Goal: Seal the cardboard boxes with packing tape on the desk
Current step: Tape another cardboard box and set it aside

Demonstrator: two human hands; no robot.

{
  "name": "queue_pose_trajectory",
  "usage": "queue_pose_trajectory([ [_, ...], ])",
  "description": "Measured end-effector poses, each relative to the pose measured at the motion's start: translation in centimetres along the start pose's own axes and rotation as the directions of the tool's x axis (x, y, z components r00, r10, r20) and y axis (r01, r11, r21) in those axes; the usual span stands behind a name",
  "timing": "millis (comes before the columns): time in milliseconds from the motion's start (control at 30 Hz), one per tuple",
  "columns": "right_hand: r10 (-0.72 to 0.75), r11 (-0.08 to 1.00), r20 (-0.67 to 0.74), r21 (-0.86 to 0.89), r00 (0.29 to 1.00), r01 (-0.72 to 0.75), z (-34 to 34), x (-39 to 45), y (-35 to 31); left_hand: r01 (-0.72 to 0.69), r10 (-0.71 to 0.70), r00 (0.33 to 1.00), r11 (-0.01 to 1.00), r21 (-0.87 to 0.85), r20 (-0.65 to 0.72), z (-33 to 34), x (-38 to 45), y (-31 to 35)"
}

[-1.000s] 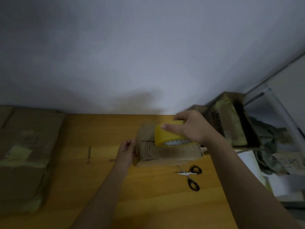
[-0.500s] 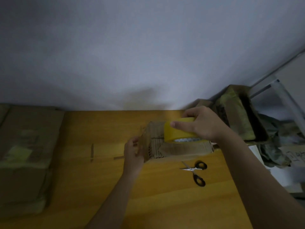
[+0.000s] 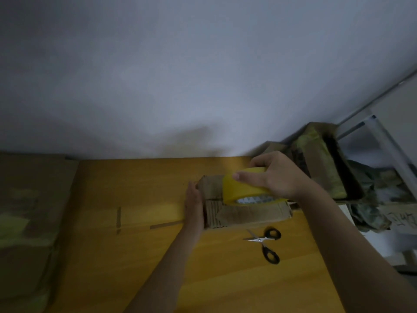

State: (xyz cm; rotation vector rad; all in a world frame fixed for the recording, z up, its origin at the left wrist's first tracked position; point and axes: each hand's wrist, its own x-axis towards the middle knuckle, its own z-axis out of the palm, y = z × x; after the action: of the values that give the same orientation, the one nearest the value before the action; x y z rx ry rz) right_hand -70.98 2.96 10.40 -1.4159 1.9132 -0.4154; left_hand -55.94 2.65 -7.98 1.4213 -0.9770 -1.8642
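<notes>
The right hand (image 3: 276, 176) grips a yellow roll of packing tape (image 3: 244, 185), fingers curled over its far rim and the thumb pressed on its near face, and holds it on top of a small cardboard box (image 3: 246, 214). The roll is tilted, its open core facing down and toward the person, with a pale zigzag pattern showing inside. The small box sits on the wooden desk (image 3: 140, 190) directly under this hand, its long side running from the left hand across to the right wrist.

The left hand (image 3: 194, 205) lies flat against the left end of the box, fingers straight and together, pointing away from the person, palm touching the cardboard; it curls round nothing. Its edges are blurred.

Just nearer the person than the right hand, below the box's front face, a pair of black-handled scissors (image 3: 266, 243) lies on the desk with the blades partly apart, close to the box but not touching it. Left of the left hand, two thin strips (image 3: 165, 225) lie on the desk surface; what they are made of is unclear. Far out beyond the left hand, at the desk's left end, stands a large cardboard box (image 3: 29, 222) with yellowish tape patches. Beyond the right hand, off the desk's far right corner, more cardboard boxes (image 3: 320, 168) are piled with crumpled material
</notes>
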Motion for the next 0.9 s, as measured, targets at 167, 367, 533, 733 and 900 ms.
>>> queue_pose_trajectory([
  [167, 0.004, 0.999, 0.026, -0.034, 1.0, -0.003, -0.2, -0.1, 0.0, -0.112, 0.097, 0.993, 0.949, 0.294, 0.065, -3.1, -1.0, -0.3],
  [367, -0.009, 0.998, 0.058, -0.055, 0.998, 0.012, -0.3, -0.2, 0.1, -0.68, 0.308, 0.732, 0.276, 0.68, 0.607, -3.3, -2.0, 5.3],
  [533, -0.072, 0.99, 0.262, 0.134, 0.963, 0.037, -2.8, -1.1, 2.2, -0.624, 0.245, 0.781, 0.263, 0.736, 0.574, -3.0, -2.4, 6.7],
  [733, -0.179, 0.914, 0.11, 0.386, 0.978, 0.124, -1.6, -1.1, 4.5, -0.566, 0.191, 0.824, 0.302, 0.767, 0.533, -3.2, -3.4, 7.2],
  [900, -0.162, 0.987, 0.034, 0.02, 0.986, 0.162, -5.4, -0.9, 5.0, -0.546, 0.2, 0.837, 0.246, 0.801, 0.509, -3.9, -4.0, 7.7],
])
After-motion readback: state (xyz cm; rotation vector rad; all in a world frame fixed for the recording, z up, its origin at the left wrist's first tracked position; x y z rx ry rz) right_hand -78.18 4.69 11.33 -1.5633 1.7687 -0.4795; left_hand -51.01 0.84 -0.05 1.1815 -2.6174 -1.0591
